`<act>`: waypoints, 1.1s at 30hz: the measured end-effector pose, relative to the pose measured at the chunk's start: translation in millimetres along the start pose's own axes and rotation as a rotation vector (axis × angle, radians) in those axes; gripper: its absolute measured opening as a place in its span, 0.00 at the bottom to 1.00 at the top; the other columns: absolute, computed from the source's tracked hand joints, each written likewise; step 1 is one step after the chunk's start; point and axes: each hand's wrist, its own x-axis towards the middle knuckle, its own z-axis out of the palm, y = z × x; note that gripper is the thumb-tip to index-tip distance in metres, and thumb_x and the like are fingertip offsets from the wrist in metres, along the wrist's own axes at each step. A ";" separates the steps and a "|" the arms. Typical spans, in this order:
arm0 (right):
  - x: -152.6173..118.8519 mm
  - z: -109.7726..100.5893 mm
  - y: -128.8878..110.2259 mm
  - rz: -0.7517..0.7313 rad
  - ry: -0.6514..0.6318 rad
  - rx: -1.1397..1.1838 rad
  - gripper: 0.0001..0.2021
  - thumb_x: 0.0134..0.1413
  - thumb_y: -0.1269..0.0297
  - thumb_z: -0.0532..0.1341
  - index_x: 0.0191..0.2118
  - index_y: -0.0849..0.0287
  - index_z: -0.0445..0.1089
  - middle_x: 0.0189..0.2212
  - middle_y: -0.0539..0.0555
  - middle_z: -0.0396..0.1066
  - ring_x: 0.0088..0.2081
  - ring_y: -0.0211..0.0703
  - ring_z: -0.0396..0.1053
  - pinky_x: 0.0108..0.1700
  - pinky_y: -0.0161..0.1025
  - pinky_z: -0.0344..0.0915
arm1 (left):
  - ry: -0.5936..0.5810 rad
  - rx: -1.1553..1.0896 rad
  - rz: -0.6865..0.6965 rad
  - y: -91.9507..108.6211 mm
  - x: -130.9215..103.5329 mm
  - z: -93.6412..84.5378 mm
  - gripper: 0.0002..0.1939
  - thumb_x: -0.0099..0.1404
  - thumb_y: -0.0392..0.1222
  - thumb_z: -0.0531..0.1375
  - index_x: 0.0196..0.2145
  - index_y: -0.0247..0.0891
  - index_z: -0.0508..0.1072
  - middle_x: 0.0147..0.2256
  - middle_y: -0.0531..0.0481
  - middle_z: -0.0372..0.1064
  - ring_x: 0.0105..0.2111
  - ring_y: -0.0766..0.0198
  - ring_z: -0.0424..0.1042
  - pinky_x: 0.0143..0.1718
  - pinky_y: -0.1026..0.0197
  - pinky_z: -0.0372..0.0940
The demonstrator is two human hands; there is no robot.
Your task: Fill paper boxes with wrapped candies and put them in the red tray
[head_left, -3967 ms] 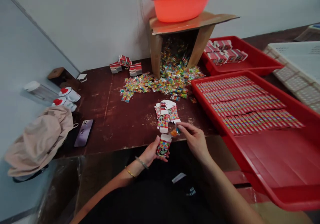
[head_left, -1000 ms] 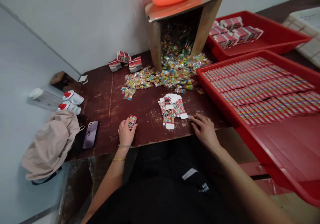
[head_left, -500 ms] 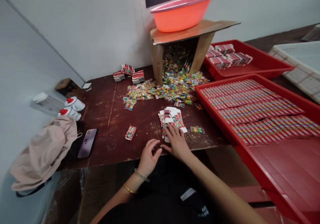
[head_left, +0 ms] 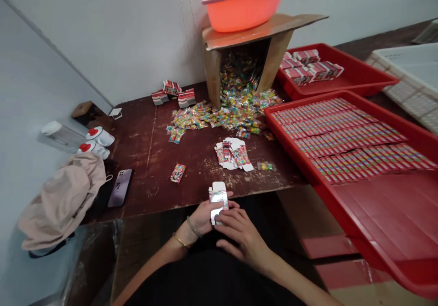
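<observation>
A flat printed carton with a white flap lies in my left hand, the thumb across it, at the table's front edge. The fingers of my right hand rest on the carton's lower right side; its thumb is apart. Beyond them on the table is a loose pile of unfolded cartons. One candy packet lies right of the pile, and a small printed box lies to its left. Many wrapped candies spill from a cardboard box at the back.
At the right, a red tray holds rows of filled boxes; another red tray behind has carton stacks. A pink basin sits on the cardboard box. Left are a phone, a cloth bag and white cups.
My hands have drawn back from the carton pile to the table's front edge. One flat carton is now in my left hand, with my right fingers on it. The camera view has shifted slightly.
</observation>
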 end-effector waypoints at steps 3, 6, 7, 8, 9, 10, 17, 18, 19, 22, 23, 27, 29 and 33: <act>9.3 -4.7 2.4 0.152 0.148 -0.077 0.16 0.58 0.66 0.58 0.53 0.53 0.68 0.50 0.58 0.70 0.52 0.50 0.64 0.53 0.52 0.62 | 0.048 0.183 0.004 2.6 -2.4 7.8 0.18 0.47 0.40 0.68 0.36 0.31 0.73 0.28 0.47 0.73 0.28 0.64 0.71 0.33 0.63 0.63; 18.5 -9.8 13.8 0.279 0.148 -0.021 0.11 0.56 0.63 0.61 0.45 0.54 0.72 0.55 0.60 0.65 0.57 0.55 0.58 0.55 0.56 0.59 | 0.010 0.325 -0.041 2.8 -8.9 8.8 0.15 0.45 0.41 0.69 0.29 0.32 0.69 0.20 0.52 0.69 0.21 0.66 0.68 0.27 0.64 0.61; 21.8 -11.4 15.9 0.299 0.097 0.048 0.08 0.55 0.62 0.61 0.41 0.55 0.73 0.55 0.59 0.64 0.58 0.55 0.57 0.56 0.56 0.59 | 0.007 0.341 -0.050 2.3 -10.5 8.9 0.16 0.45 0.41 0.68 0.28 0.33 0.68 0.19 0.54 0.67 0.20 0.68 0.66 0.25 0.65 0.60; 25.1 -13.3 16.9 0.316 0.036 0.119 0.06 0.54 0.61 0.62 0.37 0.55 0.73 0.56 0.59 0.63 0.59 0.55 0.55 0.56 0.56 0.57 | 0.018 0.346 -0.047 2.0 -11.6 9.1 0.16 0.45 0.41 0.68 0.28 0.33 0.67 0.18 0.56 0.65 0.19 0.70 0.64 0.23 0.66 0.58; 28.5 -15.7 17.5 0.334 -0.026 0.181 0.06 0.54 0.61 0.63 0.35 0.56 0.73 0.58 0.58 0.62 0.60 0.55 0.54 0.58 0.57 0.56 | 0.035 0.348 -0.037 1.9 -12.3 9.6 0.16 0.44 0.40 0.68 0.27 0.34 0.66 0.17 0.58 0.63 0.18 0.71 0.62 0.22 0.67 0.56; 31.8 -18.7 17.9 0.348 -0.085 0.231 0.06 0.53 0.60 0.63 0.34 0.56 0.74 0.59 0.58 0.60 0.61 0.56 0.53 0.59 0.58 0.53 | 0.042 0.352 -0.026 2.5 -12.7 10.3 0.15 0.43 0.39 0.68 0.26 0.34 0.66 0.17 0.59 0.61 0.17 0.73 0.60 0.21 0.68 0.55; 47.8 -46.0 30.5 0.373 -0.416 0.711 0.11 0.55 0.56 0.62 0.33 0.58 0.76 0.57 0.56 0.60 0.56 0.49 0.62 0.57 0.44 0.59 | -0.368 0.270 -0.191 14.5 -15.6 11.6 0.23 0.44 0.49 0.70 0.33 0.31 0.71 0.29 0.44 0.71 0.28 0.60 0.72 0.31 0.60 0.66; 47.5 -45.8 30.3 0.385 -0.386 0.718 0.11 0.54 0.56 0.62 0.33 0.58 0.76 0.55 0.55 0.63 0.54 0.48 0.64 0.56 0.43 0.59 | -0.329 0.293 -0.163 13.0 -14.6 10.4 0.25 0.44 0.52 0.70 0.32 0.30 0.71 0.28 0.44 0.71 0.27 0.60 0.72 0.30 0.59 0.66; 46.3 -43.5 29.0 0.411 -0.335 0.707 0.10 0.54 0.56 0.62 0.34 0.58 0.75 0.52 0.55 0.66 0.52 0.48 0.66 0.55 0.43 0.60 | -0.237 0.336 -0.103 9.9 -12.8 9.2 0.25 0.44 0.54 0.70 0.30 0.30 0.70 0.25 0.45 0.70 0.25 0.61 0.71 0.28 0.61 0.65; 37.6 -26.4 20.3 0.545 -0.085 0.636 0.10 0.57 0.58 0.60 0.42 0.56 0.71 0.42 0.54 0.71 0.45 0.45 0.69 0.51 0.43 0.63 | 0.112 0.455 0.130 -5.3 -6.0 7.7 0.25 0.46 0.58 0.68 0.25 0.31 0.68 0.21 0.51 0.65 0.21 0.67 0.66 0.25 0.64 0.62; 33.6 -19.3 17.0 0.594 0.016 0.620 0.12 0.57 0.59 0.59 0.46 0.55 0.68 0.41 0.54 0.72 0.43 0.44 0.70 0.49 0.42 0.65 | 0.191 0.486 0.196 -10.5 -4.7 8.1 0.25 0.48 0.59 0.66 0.26 0.31 0.68 0.22 0.52 0.65 0.22 0.68 0.65 0.25 0.65 0.62; 17.5 -0.5 5.6 0.740 0.290 0.616 0.18 0.55 0.59 0.61 0.49 0.54 0.58 0.35 0.51 0.72 0.36 0.42 0.71 0.40 0.38 0.68 | 0.389 0.613 0.494 -20.0 -11.0 10.3 0.20 0.57 0.52 0.63 0.41 0.35 0.67 0.28 0.52 0.67 0.27 0.68 0.67 0.31 0.66 0.63; 11.0 0.7 -0.1 0.761 0.322 0.601 0.15 0.54 0.58 0.62 0.44 0.54 0.60 0.32 0.50 0.70 0.33 0.40 0.70 0.37 0.36 0.67 | 0.401 0.701 0.610 -18.1 -19.1 10.5 0.19 0.60 0.46 0.61 0.46 0.38 0.63 0.30 0.54 0.67 0.28 0.69 0.67 0.31 0.67 0.62; 0.2 -1.7 -13.4 0.774 0.381 0.612 0.11 0.54 0.57 0.62 0.40 0.55 0.64 0.32 0.50 0.69 0.33 0.39 0.68 0.36 0.34 0.67 | 0.239 0.867 0.599 -12.9 -34.1 11.7 0.16 0.63 0.40 0.57 0.48 0.39 0.63 0.32 0.53 0.67 0.28 0.70 0.67 0.31 0.68 0.62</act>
